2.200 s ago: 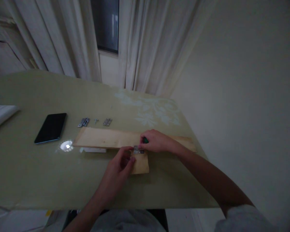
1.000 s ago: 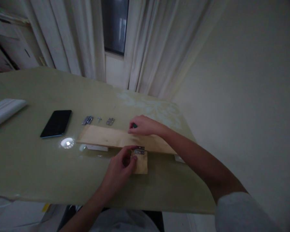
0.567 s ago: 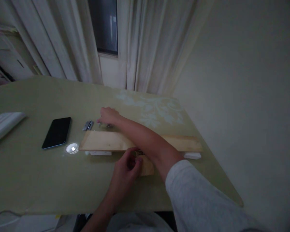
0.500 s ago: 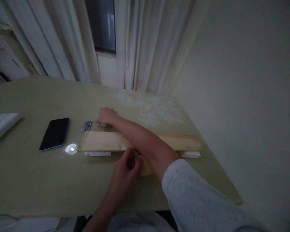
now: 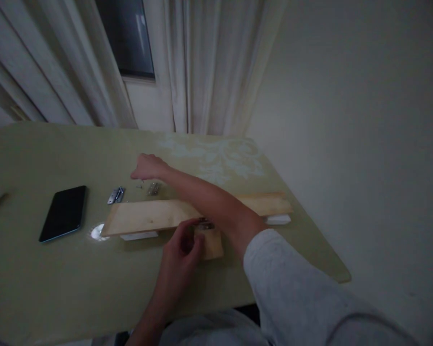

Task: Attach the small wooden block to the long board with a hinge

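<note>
I see left hand [image 5: 182, 245] fingers clamped on small block [image 5: 214, 245], near side of plank [image 5: 147, 215]. Right hand [image 5: 147, 166] far, beside loose hinge [image 5: 153, 188]; can't tell finger state. Green counter [image 5: 39, 278], phone [image 5: 63, 212] left, curtains [image 5: 202, 67] far.

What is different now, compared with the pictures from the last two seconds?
The right hand left the hinge and reached across the long board to the far left, above the small metal parts; whether it holds anything is unclear. The left hand keeps holding the small wooden piece by the hinge. The long board, the phone and the small metal parts lie as before.
</note>
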`<state>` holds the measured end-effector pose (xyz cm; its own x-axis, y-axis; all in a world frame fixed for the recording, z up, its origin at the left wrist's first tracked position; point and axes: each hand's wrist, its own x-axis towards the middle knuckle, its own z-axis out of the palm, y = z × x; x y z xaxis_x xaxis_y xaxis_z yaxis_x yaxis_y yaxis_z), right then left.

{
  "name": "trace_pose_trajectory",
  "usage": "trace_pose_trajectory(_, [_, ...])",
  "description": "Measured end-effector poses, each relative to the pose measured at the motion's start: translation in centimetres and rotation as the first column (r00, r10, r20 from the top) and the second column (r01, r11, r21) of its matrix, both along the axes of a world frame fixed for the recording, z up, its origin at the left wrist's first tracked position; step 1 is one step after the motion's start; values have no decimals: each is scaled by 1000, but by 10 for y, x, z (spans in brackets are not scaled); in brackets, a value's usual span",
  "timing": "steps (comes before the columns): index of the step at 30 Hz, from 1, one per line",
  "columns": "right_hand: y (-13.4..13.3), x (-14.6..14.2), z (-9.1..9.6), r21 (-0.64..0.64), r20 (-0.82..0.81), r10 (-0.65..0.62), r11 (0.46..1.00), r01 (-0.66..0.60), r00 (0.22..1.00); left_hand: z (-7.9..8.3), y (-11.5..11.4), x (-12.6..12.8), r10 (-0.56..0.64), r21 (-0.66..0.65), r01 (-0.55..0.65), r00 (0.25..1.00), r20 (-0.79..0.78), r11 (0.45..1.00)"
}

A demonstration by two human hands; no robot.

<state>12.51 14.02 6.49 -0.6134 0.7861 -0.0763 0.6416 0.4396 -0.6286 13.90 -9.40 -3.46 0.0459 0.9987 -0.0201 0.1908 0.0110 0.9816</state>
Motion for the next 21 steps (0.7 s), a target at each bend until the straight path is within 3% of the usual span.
trace_pose_trajectory(3, [-11,41,24,83,24,35,996,-37,999,1,-1,1,8,-23,-9,999,-42,1000])
trace_pose_trajectory(6, [-44,97,40,134,15,115,984,-116,993,1,-1,2,10,-19,-11,999,-36,1000])
trace_pose_trajectory(11, [-106,171,36,13,73,193,981,-194,978,4,-1,4,14,27,-13,999,-42,1000])
trace_pose_trajectory(15, [-126,192,19,-25,54,190,982,-188,980,6,0,4,28,23,-28,999,-16,999])
trace_pose_trajectory(21, [-125,193,11,-59,36,157,986,-155,987,3,-2,2,39,25,-39,999,-28,999])
